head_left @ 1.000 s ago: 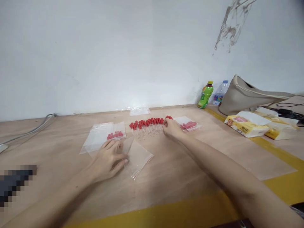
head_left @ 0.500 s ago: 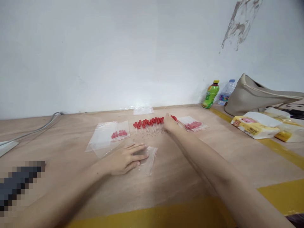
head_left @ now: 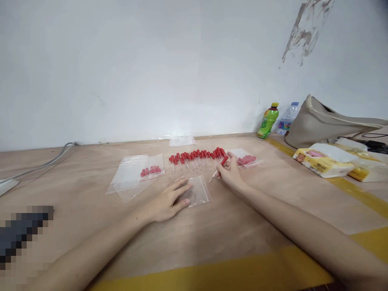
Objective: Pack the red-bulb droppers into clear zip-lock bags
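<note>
A row of red-capped glass droppers lies on the wooden table near the wall. My right hand pinches one red-capped dropper, lifted just in front of the row's right end. My left hand lies flat with fingers spread on a small empty clear zip bag. A clear bag holding several red-capped droppers sits on a stack of empty bags to the left. Another filled bag lies right of the row.
A green bottle and a water bottle stand against the wall at the right, beside a beige bag and tissue packs. A grey cable runs along the left. Yellow tape marks the table's front.
My right hand has drawn back from the row's right end, pinching one dropper. My left hand slid the empty bag rightward, toward the middle in front of the row.
</note>
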The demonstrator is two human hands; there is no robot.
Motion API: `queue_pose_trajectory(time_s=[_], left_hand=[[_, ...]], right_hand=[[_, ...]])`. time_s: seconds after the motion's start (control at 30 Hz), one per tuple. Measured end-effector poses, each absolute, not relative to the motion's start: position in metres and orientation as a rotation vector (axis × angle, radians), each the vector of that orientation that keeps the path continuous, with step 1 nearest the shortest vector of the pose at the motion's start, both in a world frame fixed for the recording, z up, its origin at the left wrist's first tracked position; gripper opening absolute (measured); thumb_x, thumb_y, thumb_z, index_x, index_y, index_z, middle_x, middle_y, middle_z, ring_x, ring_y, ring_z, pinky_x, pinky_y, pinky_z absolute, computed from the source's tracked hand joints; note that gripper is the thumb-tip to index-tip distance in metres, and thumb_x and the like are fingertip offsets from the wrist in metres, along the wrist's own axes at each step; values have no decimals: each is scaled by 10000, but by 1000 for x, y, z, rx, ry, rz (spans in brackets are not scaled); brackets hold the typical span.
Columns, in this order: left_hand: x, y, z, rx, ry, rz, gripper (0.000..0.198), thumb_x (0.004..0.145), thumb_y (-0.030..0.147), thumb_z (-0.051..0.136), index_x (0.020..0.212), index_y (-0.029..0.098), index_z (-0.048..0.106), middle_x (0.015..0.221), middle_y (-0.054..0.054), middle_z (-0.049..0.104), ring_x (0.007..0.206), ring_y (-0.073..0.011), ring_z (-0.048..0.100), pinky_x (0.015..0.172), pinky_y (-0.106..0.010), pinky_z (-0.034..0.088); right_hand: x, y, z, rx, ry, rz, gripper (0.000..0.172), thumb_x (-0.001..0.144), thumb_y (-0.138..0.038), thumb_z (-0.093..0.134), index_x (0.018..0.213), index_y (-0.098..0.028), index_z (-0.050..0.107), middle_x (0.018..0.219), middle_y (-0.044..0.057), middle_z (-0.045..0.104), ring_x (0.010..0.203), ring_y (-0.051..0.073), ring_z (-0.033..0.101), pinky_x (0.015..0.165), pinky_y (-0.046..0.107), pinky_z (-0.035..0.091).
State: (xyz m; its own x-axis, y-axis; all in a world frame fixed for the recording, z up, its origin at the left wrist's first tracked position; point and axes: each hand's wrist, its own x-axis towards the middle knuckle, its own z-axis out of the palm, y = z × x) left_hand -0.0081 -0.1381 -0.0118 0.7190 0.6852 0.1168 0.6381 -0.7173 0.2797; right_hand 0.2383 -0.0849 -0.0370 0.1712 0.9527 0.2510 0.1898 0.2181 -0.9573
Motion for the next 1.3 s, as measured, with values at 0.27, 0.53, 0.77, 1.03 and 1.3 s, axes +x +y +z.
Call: queue_pose_trajectory(time_s=[0.27,0.53,0.77,1.03,1.3], left_hand=[[-10,-138,-25,2737,1069,369,476,891,428,367,1330,246,334,1395,-78,312,1280,-228,284,1038,-443,249],[-7,-135,-22,2702,1089,425,500,880,449,382,1325,224,341,1366,-80,366,1257,-237,324,1022,-437,281],[-6,-132,-22,2714,1080,385,498,887,447,364,1336,235,322,1371,-64,359,1266,-227,310,1029,-428,272],[-4,-126,-25,2707,1024,442,487,888,416,382,1334,227,323,1364,-74,367,1254,-222,329,1029,-411,279],[-10,-129,-17,2619,885,630,322,835,336,495,1122,193,521,1131,-81,512,1023,-204,508,879,-340,430]], right_hand=[[226,-101,-46,-1123,-1017,1098,385,759,-234,504,1075,-231,285,692,-53,470,500,98,578,526,270,528],[254,-111,-38,-1036,-1525,1586,290,669,-346,672,833,-126,578,703,22,631,615,91,592,675,265,494],[256,-115,-35,-917,-1676,1618,383,586,-315,732,894,-142,585,779,4,629,714,88,581,676,230,453],[243,-117,-33,-827,-1714,1636,345,692,-411,633,892,-153,522,744,0,623,562,70,575,580,229,460],[245,-109,-34,-1097,-1733,1570,324,604,-371,705,783,-132,579,563,-43,568,473,50,510,441,166,397]])
